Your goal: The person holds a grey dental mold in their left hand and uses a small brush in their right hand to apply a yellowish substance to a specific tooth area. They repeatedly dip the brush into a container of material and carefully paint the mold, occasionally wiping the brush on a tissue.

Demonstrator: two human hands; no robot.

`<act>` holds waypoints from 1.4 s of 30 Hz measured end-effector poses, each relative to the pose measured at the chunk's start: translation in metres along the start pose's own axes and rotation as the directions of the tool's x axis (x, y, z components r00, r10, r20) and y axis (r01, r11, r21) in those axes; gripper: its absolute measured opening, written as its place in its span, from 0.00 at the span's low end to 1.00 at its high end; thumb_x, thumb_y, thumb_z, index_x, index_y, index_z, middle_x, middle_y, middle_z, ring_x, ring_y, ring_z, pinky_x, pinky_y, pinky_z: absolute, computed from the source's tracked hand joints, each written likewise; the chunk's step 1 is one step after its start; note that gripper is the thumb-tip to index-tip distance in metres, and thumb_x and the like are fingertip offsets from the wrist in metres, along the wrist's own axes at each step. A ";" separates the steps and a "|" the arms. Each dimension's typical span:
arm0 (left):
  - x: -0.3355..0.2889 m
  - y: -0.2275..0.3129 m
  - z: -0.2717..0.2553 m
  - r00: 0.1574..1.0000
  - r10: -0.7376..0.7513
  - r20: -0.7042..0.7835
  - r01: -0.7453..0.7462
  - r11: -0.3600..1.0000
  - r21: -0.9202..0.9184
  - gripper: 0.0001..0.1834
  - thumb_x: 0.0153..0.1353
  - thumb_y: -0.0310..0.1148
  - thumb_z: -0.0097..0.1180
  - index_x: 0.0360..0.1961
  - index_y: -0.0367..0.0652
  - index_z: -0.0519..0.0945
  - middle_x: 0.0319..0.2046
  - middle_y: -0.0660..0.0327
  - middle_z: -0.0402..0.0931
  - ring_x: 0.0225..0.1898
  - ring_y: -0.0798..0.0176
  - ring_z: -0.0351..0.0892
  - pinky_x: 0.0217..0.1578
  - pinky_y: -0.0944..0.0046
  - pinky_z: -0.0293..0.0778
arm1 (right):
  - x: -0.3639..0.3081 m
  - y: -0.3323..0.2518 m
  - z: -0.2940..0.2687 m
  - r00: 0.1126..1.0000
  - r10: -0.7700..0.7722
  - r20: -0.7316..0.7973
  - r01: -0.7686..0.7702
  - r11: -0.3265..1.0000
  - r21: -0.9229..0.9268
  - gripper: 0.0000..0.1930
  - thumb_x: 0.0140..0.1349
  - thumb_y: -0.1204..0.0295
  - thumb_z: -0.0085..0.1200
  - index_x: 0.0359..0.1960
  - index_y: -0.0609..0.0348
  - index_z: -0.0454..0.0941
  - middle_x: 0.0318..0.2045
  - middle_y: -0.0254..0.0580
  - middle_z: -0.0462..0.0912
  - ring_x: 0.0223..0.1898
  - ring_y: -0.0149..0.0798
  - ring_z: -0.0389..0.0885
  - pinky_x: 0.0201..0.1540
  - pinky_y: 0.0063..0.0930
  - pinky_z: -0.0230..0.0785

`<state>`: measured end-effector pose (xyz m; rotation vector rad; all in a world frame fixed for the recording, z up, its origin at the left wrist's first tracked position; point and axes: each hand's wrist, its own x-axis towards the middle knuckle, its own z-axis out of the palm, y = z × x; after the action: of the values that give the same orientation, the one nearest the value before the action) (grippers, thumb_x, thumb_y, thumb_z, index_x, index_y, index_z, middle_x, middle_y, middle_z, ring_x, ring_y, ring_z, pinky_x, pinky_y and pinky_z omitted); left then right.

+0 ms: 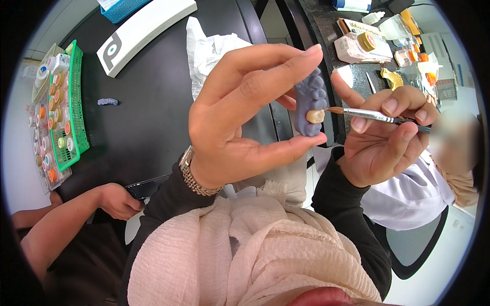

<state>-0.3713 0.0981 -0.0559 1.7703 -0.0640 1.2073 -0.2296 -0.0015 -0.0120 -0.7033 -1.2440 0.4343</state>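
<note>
My left hand (232,109) grips a bluish-purple dental model (304,94), pinched between the thumb at its lower end and the fingers near its top. A cream-coloured tooth crown (315,116) sits among the model's purple teeth. In my right hand (385,135) is a slim paintbrush (367,114) with a silver ferrule and dark handle, held between thumb and fingers. Its brown bristle tip points left and is at the crown's right side; whether it touches I cannot tell. Part of the model is hidden behind my left fingers.
A small purple model piece (107,102) lies on the black table (138,132). Nearby are a white box (145,33), crumpled tissue (212,48) and a green basket (76,102) of small jars. Gold-capped bottle (352,48) at right. Another person's hand (120,201) is lower left; someone in white sits right.
</note>
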 end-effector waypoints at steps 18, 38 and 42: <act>-0.002 -0.003 -0.001 1.000 0.029 0.001 -0.029 0.999 0.020 0.40 0.32 0.19 0.67 0.51 0.26 0.62 0.50 0.46 0.58 0.46 0.58 0.69 0.40 0.66 0.75 | -0.002 0.002 -0.001 1.000 0.015 0.026 -0.016 0.999 0.044 0.07 0.63 0.71 0.32 0.40 0.57 0.56 0.32 0.45 0.64 0.23 0.32 0.73 0.42 0.71 0.60; 0.002 0.000 0.008 0.993 -0.120 -0.012 0.101 0.877 -0.470 0.44 0.34 0.19 0.66 0.53 0.33 0.54 0.53 0.39 0.56 0.46 0.54 0.71 0.46 0.61 0.71 | -0.021 0.011 0.029 0.926 0.222 -0.306 -0.094 0.918 0.384 0.05 0.64 0.69 0.31 0.37 0.55 0.58 0.33 0.36 0.63 0.25 0.27 0.69 0.49 0.47 0.68; 0.003 0.003 0.009 0.989 -0.146 -0.004 0.124 0.855 -0.504 0.43 0.36 0.19 0.65 0.53 0.32 0.54 0.53 0.37 0.55 0.46 0.52 0.71 0.46 0.60 0.71 | -0.021 0.009 0.028 0.952 0.158 -0.263 -0.063 0.939 0.339 0.04 0.64 0.70 0.33 0.38 0.54 0.56 0.33 0.37 0.63 0.25 0.27 0.70 0.47 0.49 0.68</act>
<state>-0.3653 0.0913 -0.0523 1.2658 -0.2085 1.0111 -0.2617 -0.0023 -0.0288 -0.5300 -0.8334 0.5954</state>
